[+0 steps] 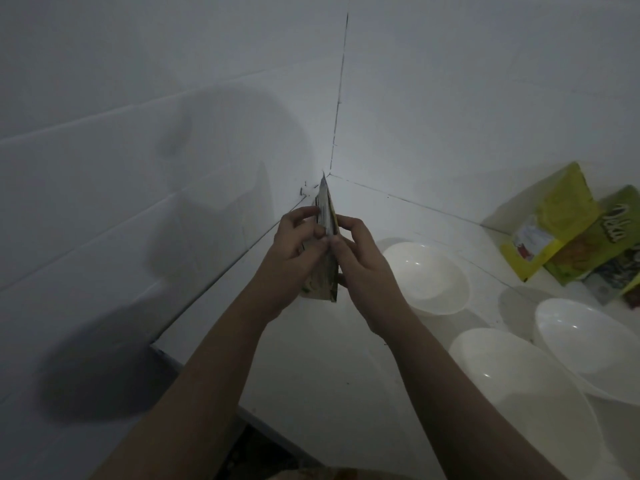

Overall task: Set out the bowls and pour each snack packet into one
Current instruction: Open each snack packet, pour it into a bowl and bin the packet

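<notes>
Both hands pinch one snack packet (pixel 325 244) edge-on, long axis 12-to-6: left hand (pixel 298 251) on its 9 side, right hand (pixel 360 258) on its 3 side. Probably tearing the top. Nearest bowl (pixel 427 277) sits at 3 o'clock, closer to the right hand.

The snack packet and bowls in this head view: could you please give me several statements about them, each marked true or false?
1. Both hands, left hand and right hand, pinch the held packet. True.
2. Three white bowls sit on the counter: far bowl, near bowl, right bowl. True.
3. The far bowl holds snacks. False: it looks empty.
4. The spare packets lie at the left wall. False: they lean at the right.
</notes>
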`<action>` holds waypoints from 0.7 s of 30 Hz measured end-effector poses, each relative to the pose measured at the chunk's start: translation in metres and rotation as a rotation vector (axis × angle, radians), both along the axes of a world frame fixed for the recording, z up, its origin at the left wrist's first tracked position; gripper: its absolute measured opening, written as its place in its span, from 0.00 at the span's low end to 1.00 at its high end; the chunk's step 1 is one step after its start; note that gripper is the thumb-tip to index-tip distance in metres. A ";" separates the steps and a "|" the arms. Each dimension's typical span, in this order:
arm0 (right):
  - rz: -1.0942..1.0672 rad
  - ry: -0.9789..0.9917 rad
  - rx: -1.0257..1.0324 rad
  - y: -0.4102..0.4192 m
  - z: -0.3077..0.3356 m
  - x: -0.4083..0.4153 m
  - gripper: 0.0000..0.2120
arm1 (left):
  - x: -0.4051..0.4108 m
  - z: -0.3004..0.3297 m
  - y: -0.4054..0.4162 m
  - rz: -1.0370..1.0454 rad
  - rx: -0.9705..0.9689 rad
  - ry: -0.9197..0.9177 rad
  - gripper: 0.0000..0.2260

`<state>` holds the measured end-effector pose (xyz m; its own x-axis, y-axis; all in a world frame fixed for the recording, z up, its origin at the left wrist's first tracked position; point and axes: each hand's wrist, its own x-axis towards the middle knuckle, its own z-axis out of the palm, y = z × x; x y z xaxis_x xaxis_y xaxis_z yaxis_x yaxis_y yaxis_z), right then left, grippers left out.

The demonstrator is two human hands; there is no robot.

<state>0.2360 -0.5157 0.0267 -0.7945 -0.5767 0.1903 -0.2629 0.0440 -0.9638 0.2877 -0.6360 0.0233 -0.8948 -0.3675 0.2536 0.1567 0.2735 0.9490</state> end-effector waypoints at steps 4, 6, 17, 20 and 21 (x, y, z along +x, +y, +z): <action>-0.114 0.162 0.108 -0.004 0.002 -0.006 0.10 | -0.002 0.000 0.007 0.108 -0.114 0.068 0.08; -0.194 0.238 0.151 -0.003 0.004 -0.009 0.09 | -0.004 -0.001 0.006 0.208 -0.145 0.125 0.07; -0.390 0.390 0.180 -0.004 0.003 -0.005 0.13 | -0.003 -0.013 0.012 0.459 -0.215 0.255 0.06; -0.355 0.380 0.213 -0.006 0.002 -0.003 0.14 | -0.008 -0.009 0.008 0.415 -0.287 0.164 0.08; -0.340 0.377 0.213 -0.006 0.002 -0.003 0.14 | -0.009 -0.008 0.007 0.402 -0.314 0.146 0.10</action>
<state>0.2334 -0.5215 0.0286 -0.8424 -0.3560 0.4044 -0.5247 0.3710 -0.7662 0.2784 -0.6295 0.0148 -0.6462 -0.5604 0.5180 0.1055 0.6067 0.7879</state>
